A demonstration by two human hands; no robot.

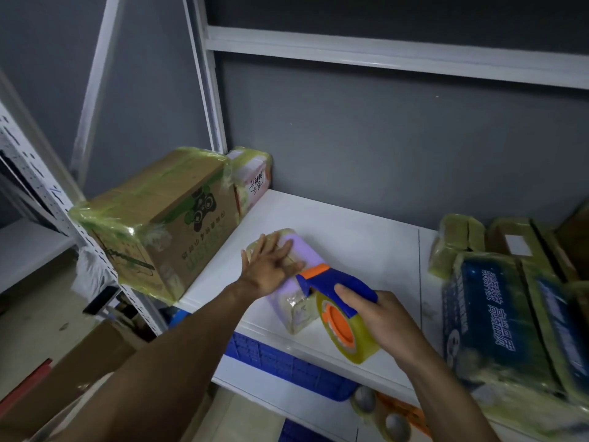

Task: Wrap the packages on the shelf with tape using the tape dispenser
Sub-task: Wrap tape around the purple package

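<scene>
A small lilac package, partly bound in yellowish tape, lies on the white shelf near its front edge. My left hand presses flat on the package's top with straight fingers. My right hand grips the blue and orange tape dispenser, whose front end touches the package top just right of my left fingers. Its yellowish tape roll hangs over the package's near right side.
A taped cardboard box stands at the shelf's left end, with a smaller taped pink package behind it. Several taped packages, one blue, crowd the right side. Blue crates sit on the level below.
</scene>
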